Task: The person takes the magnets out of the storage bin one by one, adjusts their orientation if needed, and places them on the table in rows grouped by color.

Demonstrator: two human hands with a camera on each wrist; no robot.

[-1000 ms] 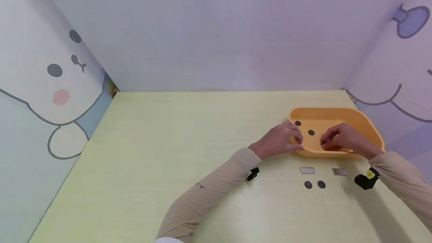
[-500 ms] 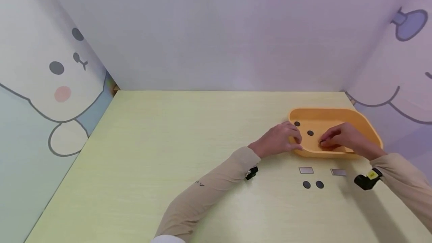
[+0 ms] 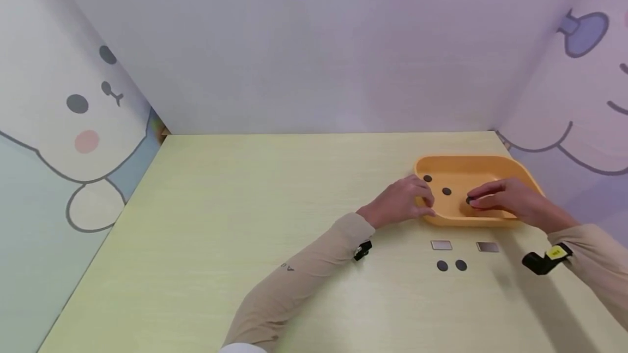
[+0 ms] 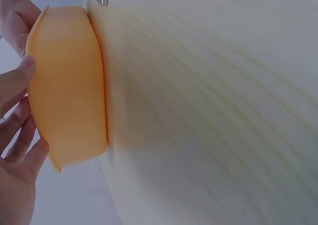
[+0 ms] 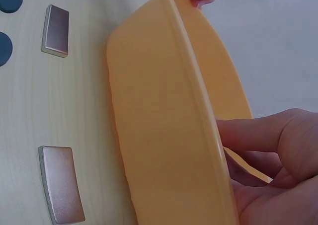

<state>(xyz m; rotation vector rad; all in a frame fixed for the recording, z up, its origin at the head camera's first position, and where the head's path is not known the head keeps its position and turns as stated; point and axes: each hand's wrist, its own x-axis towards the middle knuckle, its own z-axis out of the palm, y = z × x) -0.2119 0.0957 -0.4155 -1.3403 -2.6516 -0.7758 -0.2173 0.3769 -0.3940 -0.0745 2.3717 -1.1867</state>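
An orange plastic basin (image 3: 471,222) stands on the table's right side. My left hand (image 3: 399,199) grips its left rim; in the left wrist view the fingertips (image 4: 27,63) lie against that rim. Over the basin floor, my right hand (image 3: 517,201) pinches a small black disc (image 3: 469,200) between thumb and fingers. The right wrist view hides this disc behind the basin wall. Two similar discs lie inside, one black disc (image 3: 446,192) near the middle and another black disc (image 3: 428,178) by the left wall.
In front of the basin lie two flat silvery rectangular blocks, a left block (image 3: 441,245) and a right block (image 3: 488,247). Nearer still are two black discs, a left disc (image 3: 442,266) and a right disc (image 3: 461,265). A pale wall (image 3: 333,48) rises behind the table.
My right hand has risen slightly off the basin floor with the black disc pinched in its fingers. The left hand keeps its place on the rim. The head view has shifted a little.
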